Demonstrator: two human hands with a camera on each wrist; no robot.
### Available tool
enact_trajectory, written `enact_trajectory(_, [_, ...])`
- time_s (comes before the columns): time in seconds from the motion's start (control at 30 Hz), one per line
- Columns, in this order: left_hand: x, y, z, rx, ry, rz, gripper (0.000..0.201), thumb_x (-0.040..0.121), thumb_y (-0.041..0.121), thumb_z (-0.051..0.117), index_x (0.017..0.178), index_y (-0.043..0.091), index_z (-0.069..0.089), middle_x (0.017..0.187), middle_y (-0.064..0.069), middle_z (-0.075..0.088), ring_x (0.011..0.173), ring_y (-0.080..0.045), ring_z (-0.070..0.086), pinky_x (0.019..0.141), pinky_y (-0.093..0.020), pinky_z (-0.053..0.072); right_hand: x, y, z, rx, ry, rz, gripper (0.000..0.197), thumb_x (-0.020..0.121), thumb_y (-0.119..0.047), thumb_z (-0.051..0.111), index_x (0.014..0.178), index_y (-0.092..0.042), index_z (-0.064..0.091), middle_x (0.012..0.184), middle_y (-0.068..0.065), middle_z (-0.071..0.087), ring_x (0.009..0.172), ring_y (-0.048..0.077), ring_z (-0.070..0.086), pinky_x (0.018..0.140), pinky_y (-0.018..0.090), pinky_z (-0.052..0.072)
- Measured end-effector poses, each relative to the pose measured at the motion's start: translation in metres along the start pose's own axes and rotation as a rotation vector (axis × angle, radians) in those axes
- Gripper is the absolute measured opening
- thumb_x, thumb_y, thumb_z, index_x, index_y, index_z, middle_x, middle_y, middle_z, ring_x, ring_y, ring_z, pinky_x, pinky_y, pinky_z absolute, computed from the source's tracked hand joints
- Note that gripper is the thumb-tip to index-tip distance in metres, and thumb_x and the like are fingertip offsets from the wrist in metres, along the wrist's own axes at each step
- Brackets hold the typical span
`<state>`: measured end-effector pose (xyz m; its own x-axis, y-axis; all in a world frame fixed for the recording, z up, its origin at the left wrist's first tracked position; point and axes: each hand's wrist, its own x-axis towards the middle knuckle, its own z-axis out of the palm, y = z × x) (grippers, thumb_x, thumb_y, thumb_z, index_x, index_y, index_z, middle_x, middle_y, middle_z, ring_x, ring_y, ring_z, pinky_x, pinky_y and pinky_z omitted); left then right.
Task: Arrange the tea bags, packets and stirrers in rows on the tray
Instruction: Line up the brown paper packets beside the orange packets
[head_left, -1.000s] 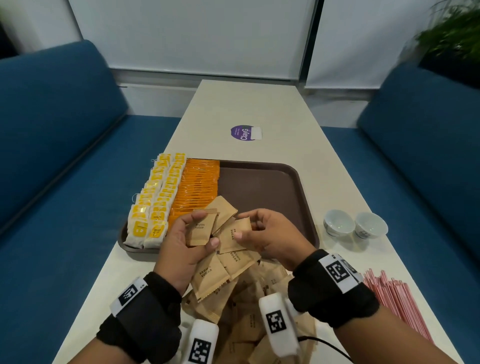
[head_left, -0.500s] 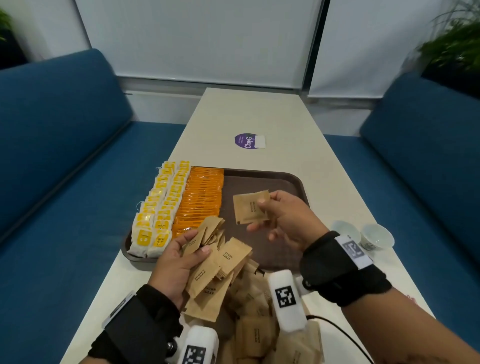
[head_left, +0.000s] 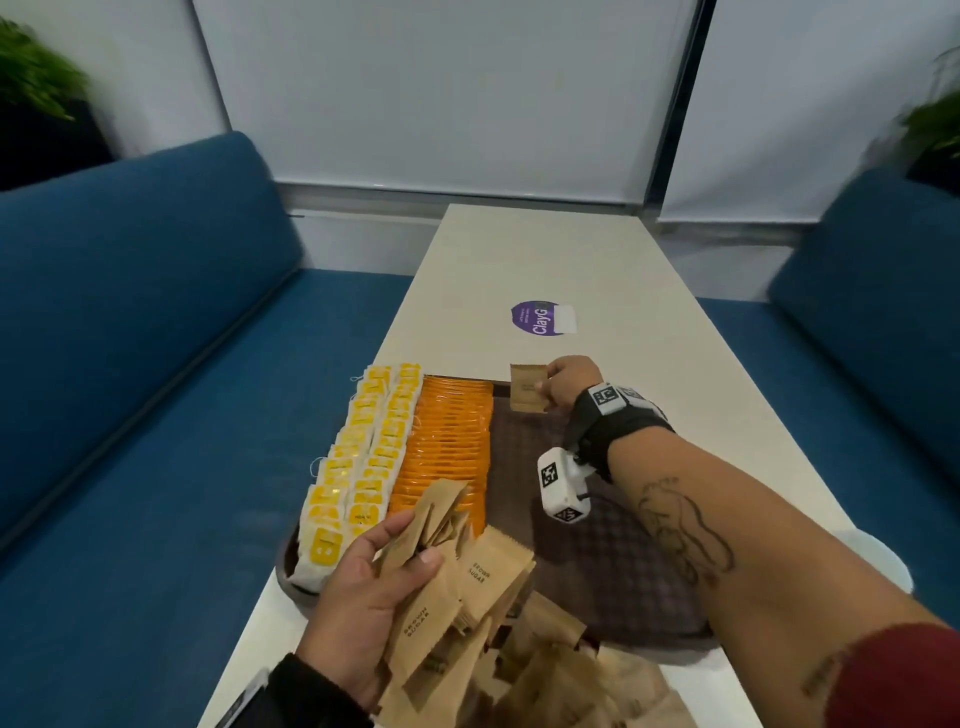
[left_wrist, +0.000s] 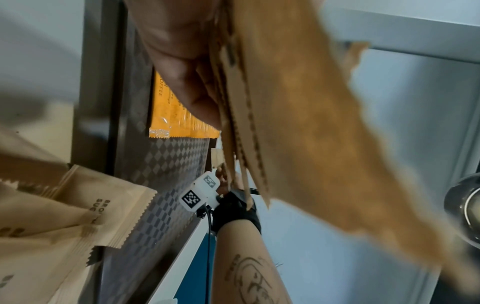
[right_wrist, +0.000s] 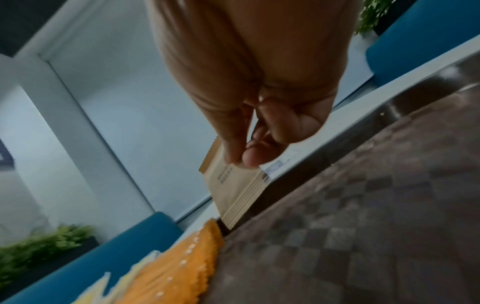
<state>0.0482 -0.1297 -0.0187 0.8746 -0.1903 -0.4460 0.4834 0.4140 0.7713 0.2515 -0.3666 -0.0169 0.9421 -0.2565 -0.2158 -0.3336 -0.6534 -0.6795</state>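
A brown tray (head_left: 613, 561) holds two rows of yellow tea bags (head_left: 363, 457) on its left and a row of orange packets (head_left: 447, 441) beside them. My right hand (head_left: 566, 382) pinches one brown sugar packet (head_left: 527, 387) upright at the tray's far edge, right of the orange row; in the right wrist view this packet (right_wrist: 233, 191) has its lower edge near the tray floor. My left hand (head_left: 374, 577) holds a fan of several brown sugar packets (head_left: 467, 582) over the tray's near left corner. More brown packets (head_left: 561, 670) lie piled on the table in front of the tray.
The cream table (head_left: 545, 260) stretches away with a purple round sticker (head_left: 540, 318) beyond the tray. Blue sofas (head_left: 130, 364) flank both sides. A white cup's rim (head_left: 893, 561) peeks out behind my right forearm. The tray's right half is bare.
My right hand took one brown packet from the fan and carried it forward to the tray's far edge. The left hand stayed near the front with the rest.
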Motion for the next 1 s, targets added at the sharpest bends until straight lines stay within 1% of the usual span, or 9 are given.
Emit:
enact_trajectory(0.07, [0.004,0.001,-0.002,-0.001,-0.008,-0.007,0.057,0.056,0.003,0.067,0.110,0.019,0.057,0.105,-0.020,0.067,0.078,-0.033,0.065,0.062,-0.039,0.050,0.016,0.007,0.007,-0.001,-0.029,0.044,0.021,0.086,-0.007,0.065,0.107,-0.003,0.066,0.103,0.013,0.067,0.096,0.028,0.065,0.089,0.037,0.053])
enact_trajectory(0.17, [0.010,0.001,-0.005,-0.015,-0.008,-0.008,0.057,0.056,0.002,0.066,0.110,0.017,0.057,0.106,-0.021,0.067,0.076,-0.032,0.064,0.058,-0.037,0.053,0.027,0.010,0.013,0.202,-0.040,0.136,0.007,0.087,-0.001,0.061,0.086,-0.008,0.060,0.077,0.008,0.062,0.071,0.023,0.062,0.075,0.033,0.057])
enact_trajectory(0.27, [0.014,0.000,-0.007,-0.026,-0.002,-0.007,0.058,0.055,0.002,0.066,0.111,0.017,0.058,0.105,-0.020,0.068,0.077,-0.033,0.065,0.056,-0.036,0.055,0.035,0.008,0.016,0.313,-0.024,0.230,0.021,0.086,0.006,0.060,0.070,-0.006,0.054,0.070,0.012,0.062,0.067,0.027,0.059,0.084,0.042,0.056])
enact_trajectory(0.4, [0.016,-0.004,-0.010,-0.028,-0.001,-0.016,0.057,0.055,0.002,0.067,0.110,0.018,0.058,0.104,-0.020,0.068,0.079,-0.034,0.065,0.061,-0.039,0.053,0.038,0.005,0.015,0.253,-0.069,0.127,0.022,0.087,-0.003,0.060,0.072,-0.016,0.052,0.078,0.003,0.059,0.062,0.012,0.059,0.046,0.015,0.048])
enact_trajectory(0.53, [0.017,-0.007,-0.010,-0.028,0.015,-0.021,0.061,0.055,0.001,0.067,0.113,0.015,0.057,0.109,-0.021,0.066,0.086,-0.036,0.063,0.066,-0.040,0.050,0.041,-0.001,0.017,0.175,-0.074,0.096,0.007,0.087,-0.007,0.062,0.086,-0.011,0.057,0.088,0.005,0.062,0.060,0.008,0.058,0.044,0.013,0.046])
enact_trajectory(0.6, [0.017,-0.007,-0.010,-0.027,0.021,-0.022,0.061,0.055,0.001,0.066,0.114,0.015,0.057,0.109,-0.021,0.066,0.086,-0.035,0.063,0.065,-0.039,0.050,0.040,-0.007,0.020,0.092,-0.040,0.155,0.014,0.087,-0.013,0.066,0.077,-0.010,0.058,0.076,0.001,0.067,0.055,0.009,0.059,0.051,0.019,0.052])
enact_trajectory(0.73, [0.016,-0.007,-0.011,-0.022,0.016,-0.025,0.060,0.056,0.001,0.066,0.114,0.016,0.057,0.109,-0.021,0.066,0.087,-0.035,0.063,0.064,-0.039,0.050,0.039,-0.003,0.019,0.097,-0.029,0.170,0.023,0.088,-0.013,0.064,0.069,-0.013,0.051,0.039,-0.005,0.058,0.028,0.004,0.051,0.032,0.011,0.037])
enact_trajectory(0.87, [0.016,-0.008,-0.009,-0.012,0.028,-0.015,0.059,0.056,0.002,0.066,0.112,0.017,0.057,0.108,-0.019,0.067,0.088,-0.035,0.064,0.065,-0.039,0.050,0.032,0.008,0.006,0.160,-0.030,0.097,0.022,0.085,-0.006,0.063,0.070,-0.017,0.052,0.076,0.002,0.061,0.050,0.006,0.060,0.042,0.013,0.045])
enact_trajectory(1.0, [0.014,-0.009,-0.005,-0.005,0.034,0.013,0.049,0.066,-0.002,0.066,0.110,0.018,0.056,0.109,-0.019,0.066,0.086,-0.034,0.064,0.066,-0.040,0.051,0.006,0.005,-0.006,0.226,0.014,0.065,0.018,0.085,-0.012,0.066,0.071,-0.016,0.055,0.081,0.006,0.063,0.057,0.010,0.059,0.045,0.018,0.045])
